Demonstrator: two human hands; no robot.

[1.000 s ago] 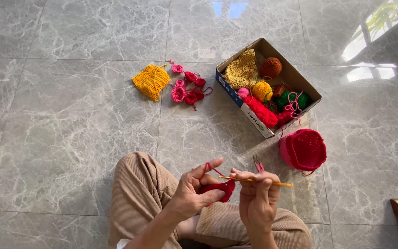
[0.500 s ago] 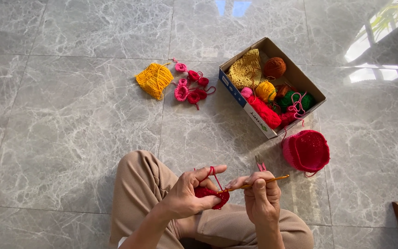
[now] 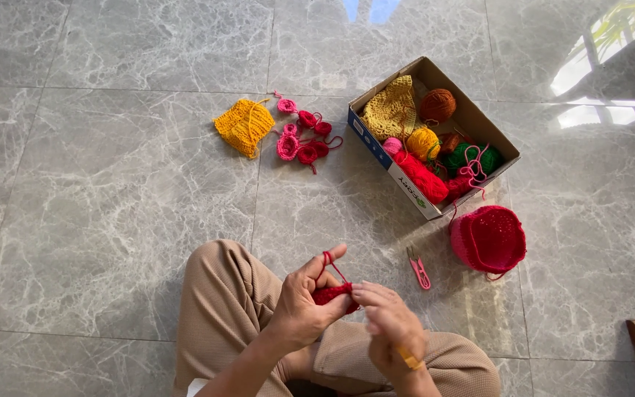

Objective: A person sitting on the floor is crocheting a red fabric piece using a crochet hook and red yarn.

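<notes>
While the left hand (image 3: 304, 305) pinches a red crochet piece (image 3: 332, 293), yarn looped over its forefinger, the right hand (image 3: 389, 323) grips a hook (image 3: 409, 359) touching it, above the lap; snips (image 3: 419, 267) lie just right.

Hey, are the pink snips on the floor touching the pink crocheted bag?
Apart. The head view shows bare floor between the pink snips and the pink crocheted bag.

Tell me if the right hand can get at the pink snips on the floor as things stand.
Probably yes. The snips lie bare on the floor just beyond the right hand, nothing between them, but that hand holds a crochet hook and works the red piece.
</notes>
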